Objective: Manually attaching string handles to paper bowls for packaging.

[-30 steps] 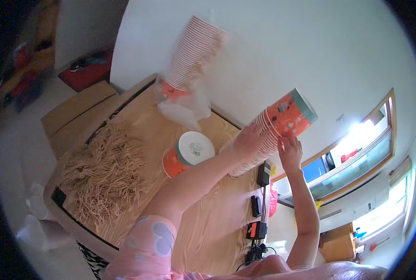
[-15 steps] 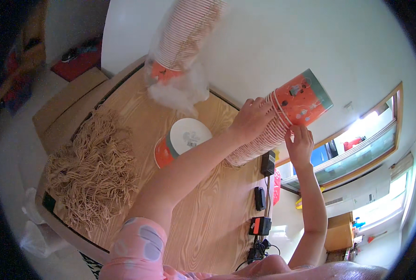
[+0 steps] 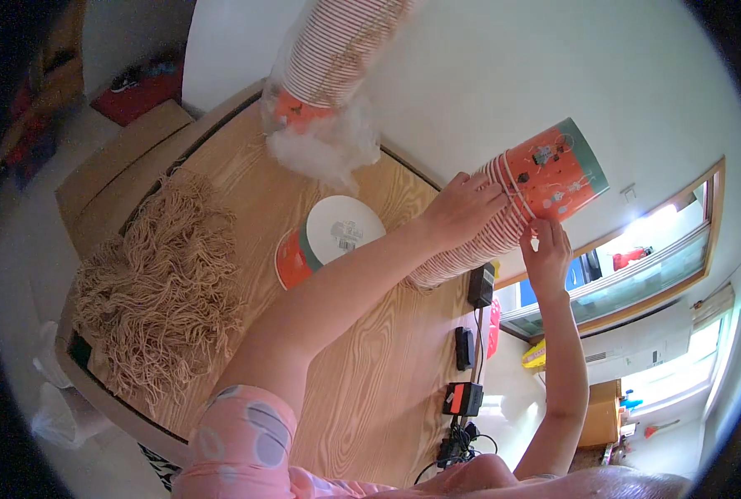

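Note:
A tall stack of nested paper tubs, orange with green bands and small drawings, rises from the table with the tub bases upward. My left hand lies against its left side, fingers curled over the stacked rims just below the top tub. At the lower rim of that top tub, my right hand pinches with thumb and fingertips. Left of the stack, a loose upside-down tub shows its white base, partly behind my left forearm. Farther back stands another tall stack of tubs in a clear plastic bag.
A heap of tan string covers the table's left part. Black power adapters and cables line the right edge of the wooden table. A white wall stands behind, and a cardboard box lies beyond the left edge.
The view has shifted slightly. Both hands keep their places on the stack, and the right fingers stay at the top tub's rim. Nothing has been taken off or put down.

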`<action>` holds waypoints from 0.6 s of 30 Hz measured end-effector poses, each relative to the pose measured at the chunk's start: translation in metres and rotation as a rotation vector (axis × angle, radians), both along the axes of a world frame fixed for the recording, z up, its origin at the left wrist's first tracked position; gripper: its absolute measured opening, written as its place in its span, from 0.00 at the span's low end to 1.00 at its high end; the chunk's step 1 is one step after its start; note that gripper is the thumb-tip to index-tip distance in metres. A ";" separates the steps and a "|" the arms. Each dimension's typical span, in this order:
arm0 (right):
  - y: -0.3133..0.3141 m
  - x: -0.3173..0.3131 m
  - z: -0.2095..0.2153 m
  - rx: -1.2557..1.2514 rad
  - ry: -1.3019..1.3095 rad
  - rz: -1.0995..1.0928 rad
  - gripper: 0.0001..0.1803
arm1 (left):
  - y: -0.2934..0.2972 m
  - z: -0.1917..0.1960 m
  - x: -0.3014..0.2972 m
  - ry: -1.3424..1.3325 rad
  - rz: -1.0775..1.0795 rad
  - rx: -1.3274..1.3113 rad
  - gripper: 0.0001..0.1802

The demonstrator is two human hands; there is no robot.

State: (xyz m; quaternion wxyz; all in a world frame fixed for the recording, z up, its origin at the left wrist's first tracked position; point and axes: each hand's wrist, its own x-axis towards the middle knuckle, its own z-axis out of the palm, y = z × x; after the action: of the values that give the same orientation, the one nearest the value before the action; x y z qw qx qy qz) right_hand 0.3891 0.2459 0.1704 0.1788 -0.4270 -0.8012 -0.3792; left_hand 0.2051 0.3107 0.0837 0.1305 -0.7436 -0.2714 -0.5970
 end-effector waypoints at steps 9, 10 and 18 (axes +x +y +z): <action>-0.005 -0.003 0.004 -0.028 0.071 0.007 0.08 | -0.005 0.005 -0.005 0.152 -0.039 -0.151 0.18; -0.004 -0.002 0.004 -0.024 0.065 0.003 0.08 | -0.004 0.005 -0.005 0.159 -0.041 -0.153 0.18; -0.003 0.000 0.007 0.019 0.044 0.046 0.09 | -0.001 -0.001 0.000 0.156 -0.037 -0.150 0.18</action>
State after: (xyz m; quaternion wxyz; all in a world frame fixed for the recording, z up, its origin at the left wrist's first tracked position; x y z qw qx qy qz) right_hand 0.3891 0.2429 0.1771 0.2092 -0.4149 -0.8030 -0.3733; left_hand 0.2053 0.3097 0.0824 0.0842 -0.8004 -0.2906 -0.5175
